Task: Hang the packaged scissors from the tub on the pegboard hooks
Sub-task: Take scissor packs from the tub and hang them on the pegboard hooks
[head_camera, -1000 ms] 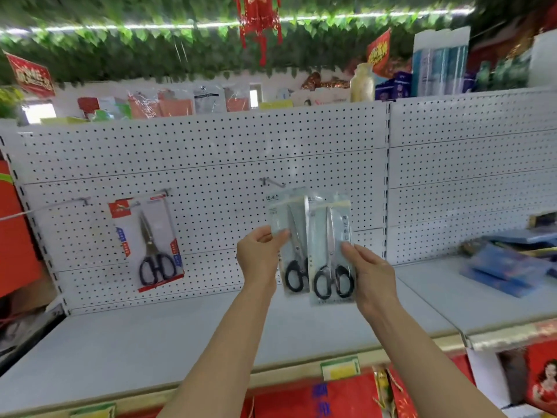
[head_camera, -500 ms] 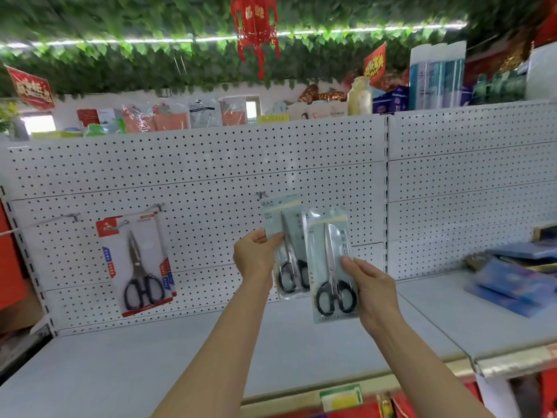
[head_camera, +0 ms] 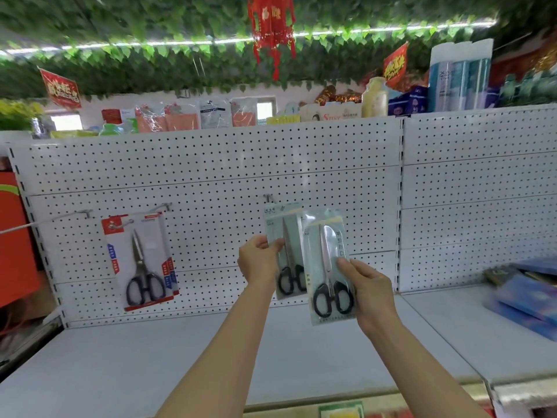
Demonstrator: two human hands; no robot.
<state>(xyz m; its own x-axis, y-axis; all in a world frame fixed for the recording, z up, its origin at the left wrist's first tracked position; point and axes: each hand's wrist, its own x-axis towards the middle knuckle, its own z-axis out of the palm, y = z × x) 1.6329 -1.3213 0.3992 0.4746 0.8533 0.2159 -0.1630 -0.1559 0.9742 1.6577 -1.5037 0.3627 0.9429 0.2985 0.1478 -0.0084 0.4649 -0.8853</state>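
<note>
My left hand (head_camera: 259,262) pinches the left edge of a pale green scissors pack (head_camera: 286,236), held upright against the white pegboard (head_camera: 211,176). Its top sits right at a metal hook (head_camera: 269,198); whether it hangs on the hook I cannot tell. My right hand (head_camera: 367,289) grips a second pale green scissors pack (head_camera: 327,260) with black handles, lower and overlapping the first pack's right side. A red-carded scissors pack (head_camera: 141,260) hangs from a hook (head_camera: 162,207) at the left. The tub is not in view.
A bare hook (head_camera: 84,213) juts from the pegboard at far left. A grey shelf (head_camera: 150,357) runs below. Blue packages (head_camera: 527,300) lie on the shelf at right. Goods line the top of the board, with green leaves and a red ornament overhead.
Both hands have dropped a little in the view. The right-hand pack has slid lower than the left-hand pack, whose top stays by the hook.
</note>
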